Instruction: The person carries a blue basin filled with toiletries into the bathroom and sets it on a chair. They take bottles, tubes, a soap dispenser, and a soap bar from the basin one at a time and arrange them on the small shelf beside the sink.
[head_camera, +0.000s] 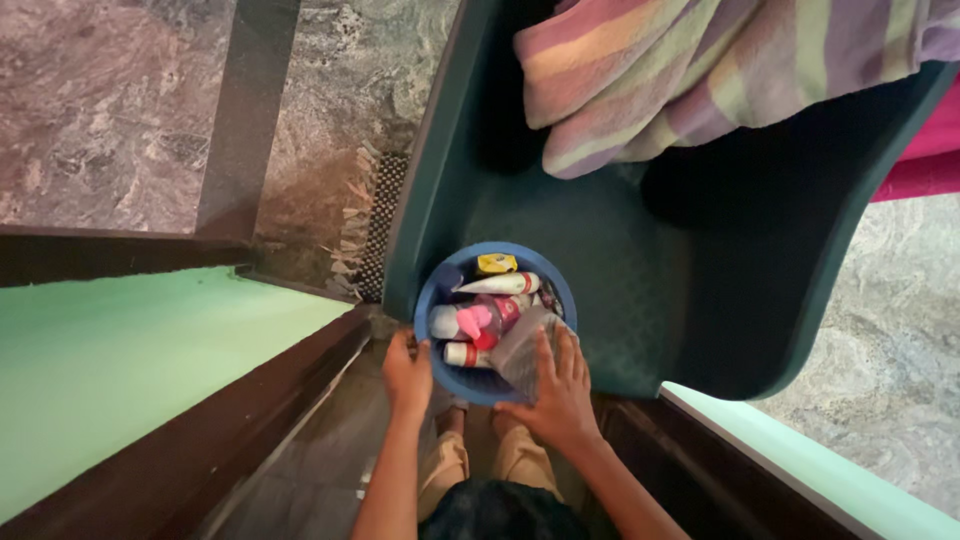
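1. A dark green plastic chair (640, 280) fills the view, with a striped towel (700, 70) draped over its back.
2. On the chair's seat sits a round blue tub (437, 372), full of tubes and bottles (490, 300).
3. My right hand (555, 390) lies with fingers spread on a grey packet (520, 345) at the tub's near edge.
4. My left hand (405, 375) curls around the tub's left rim.
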